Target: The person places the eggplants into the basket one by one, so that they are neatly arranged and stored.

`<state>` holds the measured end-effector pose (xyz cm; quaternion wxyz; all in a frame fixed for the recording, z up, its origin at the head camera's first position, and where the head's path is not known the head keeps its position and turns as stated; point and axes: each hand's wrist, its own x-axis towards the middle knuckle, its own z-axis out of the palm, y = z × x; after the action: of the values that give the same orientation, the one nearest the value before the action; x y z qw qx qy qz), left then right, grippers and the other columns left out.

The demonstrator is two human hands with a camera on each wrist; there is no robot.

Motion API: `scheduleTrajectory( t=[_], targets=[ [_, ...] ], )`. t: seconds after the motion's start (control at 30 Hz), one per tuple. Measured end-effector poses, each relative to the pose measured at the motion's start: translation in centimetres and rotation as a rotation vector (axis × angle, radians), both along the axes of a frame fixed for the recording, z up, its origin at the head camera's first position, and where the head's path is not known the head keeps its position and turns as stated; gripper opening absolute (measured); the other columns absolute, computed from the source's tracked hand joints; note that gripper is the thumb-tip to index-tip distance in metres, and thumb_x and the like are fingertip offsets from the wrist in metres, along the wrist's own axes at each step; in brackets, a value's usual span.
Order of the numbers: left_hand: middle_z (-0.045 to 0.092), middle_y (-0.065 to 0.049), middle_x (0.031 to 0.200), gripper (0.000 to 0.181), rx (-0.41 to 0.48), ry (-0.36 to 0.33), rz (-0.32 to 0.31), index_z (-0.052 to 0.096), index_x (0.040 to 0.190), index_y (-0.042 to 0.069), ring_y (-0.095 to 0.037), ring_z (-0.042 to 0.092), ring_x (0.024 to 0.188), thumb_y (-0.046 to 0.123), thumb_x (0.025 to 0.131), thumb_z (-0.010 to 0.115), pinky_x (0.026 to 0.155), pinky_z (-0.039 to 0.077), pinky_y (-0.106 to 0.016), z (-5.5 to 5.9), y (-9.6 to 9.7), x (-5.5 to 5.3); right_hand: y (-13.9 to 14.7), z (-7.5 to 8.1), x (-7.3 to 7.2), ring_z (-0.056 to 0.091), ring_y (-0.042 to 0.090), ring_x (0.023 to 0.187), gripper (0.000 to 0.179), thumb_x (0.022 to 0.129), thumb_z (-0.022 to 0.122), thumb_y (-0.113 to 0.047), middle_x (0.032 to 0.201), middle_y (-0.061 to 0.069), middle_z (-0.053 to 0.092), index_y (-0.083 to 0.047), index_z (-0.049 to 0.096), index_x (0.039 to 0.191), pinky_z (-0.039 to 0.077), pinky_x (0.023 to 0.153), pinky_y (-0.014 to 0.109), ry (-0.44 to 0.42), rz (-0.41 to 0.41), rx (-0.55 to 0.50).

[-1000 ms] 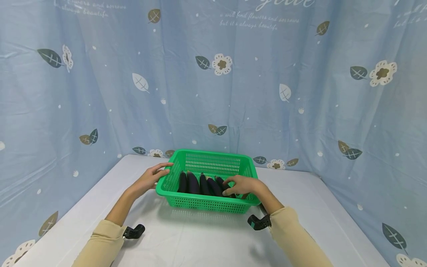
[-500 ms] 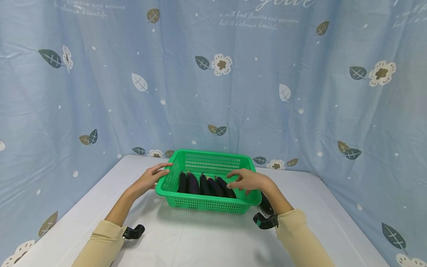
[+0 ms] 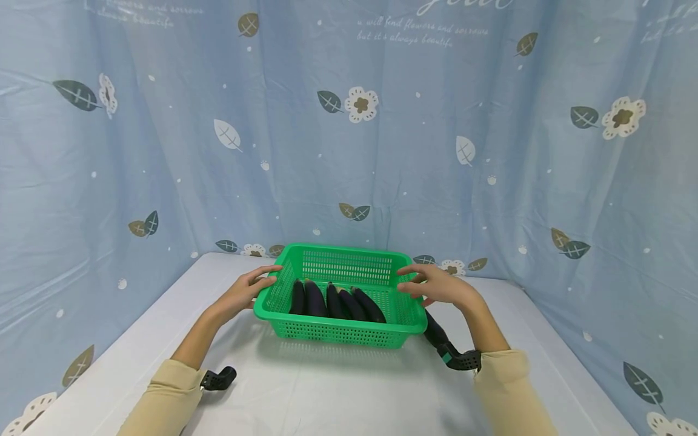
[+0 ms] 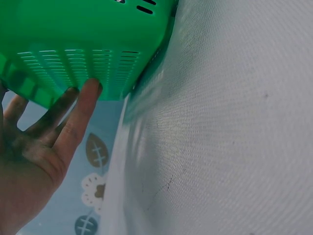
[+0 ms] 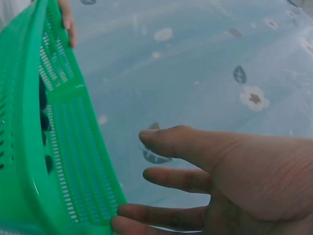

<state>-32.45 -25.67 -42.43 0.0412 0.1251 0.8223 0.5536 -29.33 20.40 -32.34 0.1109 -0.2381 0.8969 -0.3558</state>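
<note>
Several dark purple eggplants (image 3: 314,300) lie side by side in a green slotted plastic basket (image 3: 340,330), toward its left and middle. My left hand (image 3: 242,292) rests at the basket's left end with index finger and thumb at the rim. In the left wrist view, its fairly straight fingers (image 4: 73,125) reach up to the outer wall. My right hand (image 3: 436,284) is over the right rim with spread fingers, holding nothing. The right wrist view puts its lower fingertips right at the basket's edge. Another eggplant (image 3: 434,330) lies outside, just right of the basket.
A white cloth covers the table (image 3: 327,393). Behind and at both sides hangs a blue curtain (image 3: 414,151) with leaves and flowers, close behind the basket. Each wrist wears a black camera mount (image 3: 460,360).
My right hand has let go of the rightmost eggplant in the basket, lifted and moved right to the rim. The eggplant outside now shows more. My left hand has stayed put.
</note>
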Motion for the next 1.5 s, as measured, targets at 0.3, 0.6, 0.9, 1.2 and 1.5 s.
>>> scheduleTrajectory(
  t=[0.3,0.6,0.9,1.2,1.5],
  targets=[
    [0.035,-0.017,0.156,0.054,-0.001,0.019,-0.001,0.041,0.149,0.033,-0.043,0.042,0.138,0.051,0.099,0.052,0.089,0.057,-0.046,-0.2,0.0,0.1,2.5,-0.8,0.1,0.066,0.031,0.103,0.053,0.100,0.057,-0.030,0.132,0.028,0.058,-0.004,0.045,0.145,0.060,0.073,0.039,0.057,-0.065,-0.031],
    [0.033,-0.015,0.157,0.055,0.002,0.020,-0.001,0.041,0.149,0.033,-0.043,0.040,0.139,0.051,0.098,0.052,0.089,0.056,-0.047,-0.3,0.1,0.1,4.1,-2.3,0.0,0.065,0.030,0.102,0.045,0.104,0.049,-0.020,0.126,0.027,0.059,-0.001,0.044,0.145,0.059,0.071,0.037,0.041,-0.102,-0.048],
    [0.035,-0.017,0.156,0.054,0.001,0.022,0.000,0.040,0.149,0.033,-0.042,0.043,0.137,0.051,0.099,0.051,0.089,0.057,-0.046,-0.3,0.2,0.2,5.1,-4.8,-0.7,0.063,0.035,0.106,0.050,0.101,0.056,-0.030,0.126,0.025,0.061,-0.004,0.048,0.143,0.060,0.068,0.036,0.008,-0.170,-0.055],
    [0.034,-0.016,0.156,0.053,0.014,0.021,-0.010,0.040,0.149,0.033,-0.042,0.041,0.138,0.049,0.100,0.051,0.089,0.057,-0.045,-0.3,0.1,0.2,5.6,-6.4,-1.3,0.062,0.040,0.109,0.053,0.099,0.058,-0.033,0.129,0.027,0.060,-0.002,0.049,0.142,0.060,0.068,0.036,-0.004,-0.191,-0.040],
    [0.034,-0.016,0.156,0.054,0.015,0.020,-0.011,0.040,0.149,0.033,-0.042,0.041,0.138,0.049,0.100,0.051,0.089,0.057,-0.045,-0.3,0.1,0.0,5.9,-8.0,-2.1,0.062,0.035,0.109,0.054,0.096,0.062,-0.029,0.129,0.027,0.060,-0.001,0.049,0.141,0.060,0.067,0.036,-0.006,-0.211,-0.002]
  ],
)
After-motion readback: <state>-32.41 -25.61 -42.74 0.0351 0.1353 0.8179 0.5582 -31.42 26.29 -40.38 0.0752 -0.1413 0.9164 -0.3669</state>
